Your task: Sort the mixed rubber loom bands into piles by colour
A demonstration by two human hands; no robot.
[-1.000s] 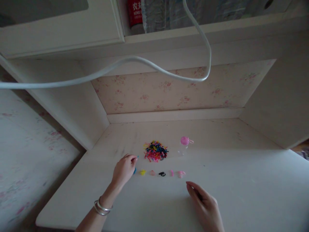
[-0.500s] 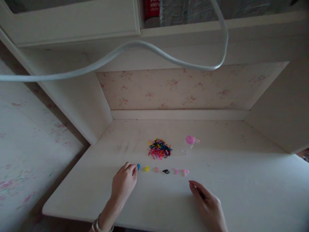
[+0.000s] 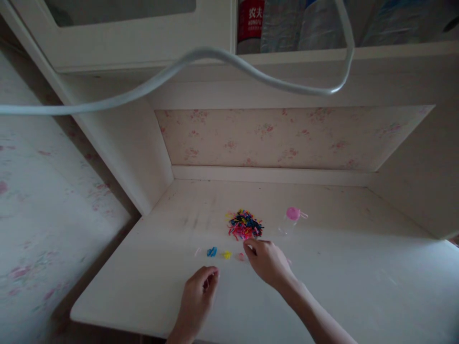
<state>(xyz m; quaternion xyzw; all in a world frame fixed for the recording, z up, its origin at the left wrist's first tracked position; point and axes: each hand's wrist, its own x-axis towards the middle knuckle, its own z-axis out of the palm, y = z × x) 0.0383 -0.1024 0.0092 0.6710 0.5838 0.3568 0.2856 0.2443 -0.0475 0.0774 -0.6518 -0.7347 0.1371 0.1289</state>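
Observation:
A loose heap of small, many-coloured rubber bands (image 3: 245,225) lies on the white desktop. The fingertips of my right hand (image 3: 270,265) are pinched together at the heap's near edge; whatever they grip is too small to make out. In front of the heap runs a row of little groups: a pale pink band (image 3: 197,252), blue bands (image 3: 212,252), yellow bands (image 3: 227,255) and pink bands (image 3: 241,257). My right hand covers most of the row's right part. My left hand (image 3: 200,298) hovers nearer me, below the blue group, thumb and fingers closed, their contents hidden.
A small clear container with a pink lid and loop (image 3: 293,213) lies right of the heap. A white cable (image 3: 215,53) crosses the upper view. Bottles with a red label (image 3: 250,21) stand on the shelf above. The desk's left edge (image 3: 103,267) borders the flowered wall.
My right hand has moved left and forward to the heap. My left hand has drawn back from the blue bands, where a pale pink band now shows beside them. The view has tilted slightly.

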